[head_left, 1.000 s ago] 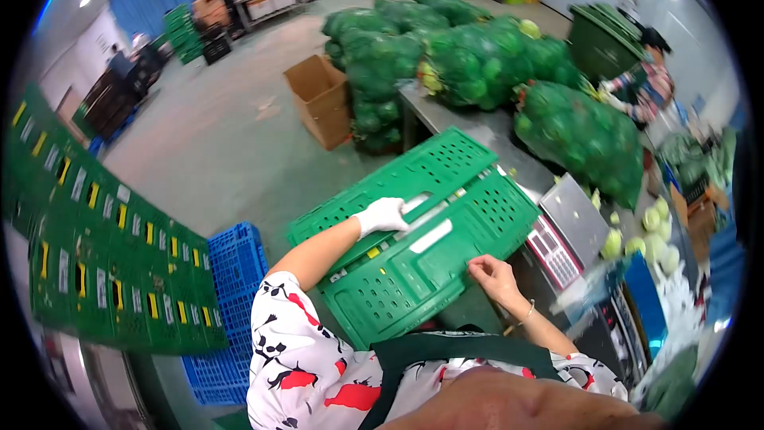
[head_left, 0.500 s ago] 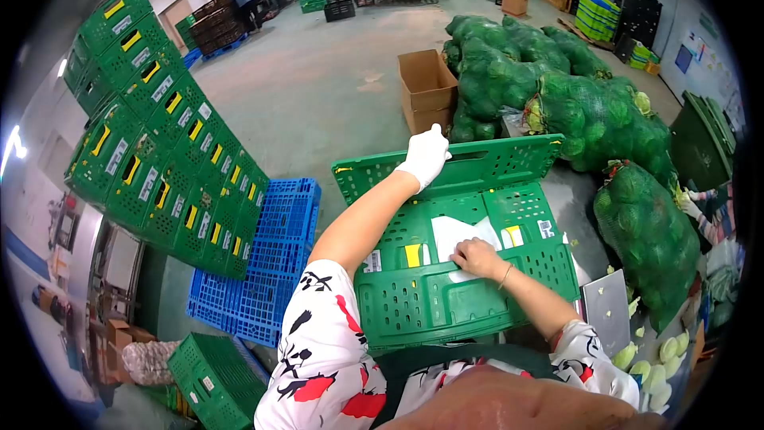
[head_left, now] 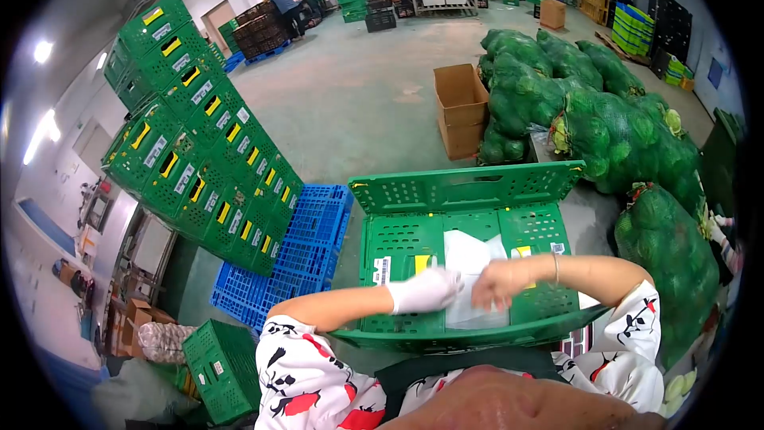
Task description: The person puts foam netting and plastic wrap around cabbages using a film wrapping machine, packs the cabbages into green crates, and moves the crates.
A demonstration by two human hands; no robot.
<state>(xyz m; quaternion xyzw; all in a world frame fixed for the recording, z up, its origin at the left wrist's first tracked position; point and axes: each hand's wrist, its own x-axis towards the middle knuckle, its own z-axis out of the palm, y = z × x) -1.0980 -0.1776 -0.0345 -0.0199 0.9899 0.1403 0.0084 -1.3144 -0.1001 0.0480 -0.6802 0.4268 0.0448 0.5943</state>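
Note:
A green folding crate [head_left: 398,231] lies in front of me, its far and near long walls raised and its floor showing yellow parts and labels. A thin white sheet [head_left: 476,318], paper or plastic, rests on the crate floor. My left hand [head_left: 426,291], in a white glove, is above the crate at the sheet's left edge. Its fingers are closed; what they hold, if anything, is hidden. My bare right hand [head_left: 500,283] hangs over the sheet's right part with fingers bent and apart, slightly blurred. I see nothing in it.
Stacked green crates [head_left: 215,135] stand on a blue pallet [head_left: 318,231] at left. An open cardboard box [head_left: 461,115] and green net sacks of cabbages [head_left: 549,95] are at right. A nearer cabbage sack [head_left: 664,263] borders my right arm. People work at the far end.
My left hand has left the far wall and come down toward me. My right hand has lifted off the sheet. The crate's near wall, folded flat before, now stands up.

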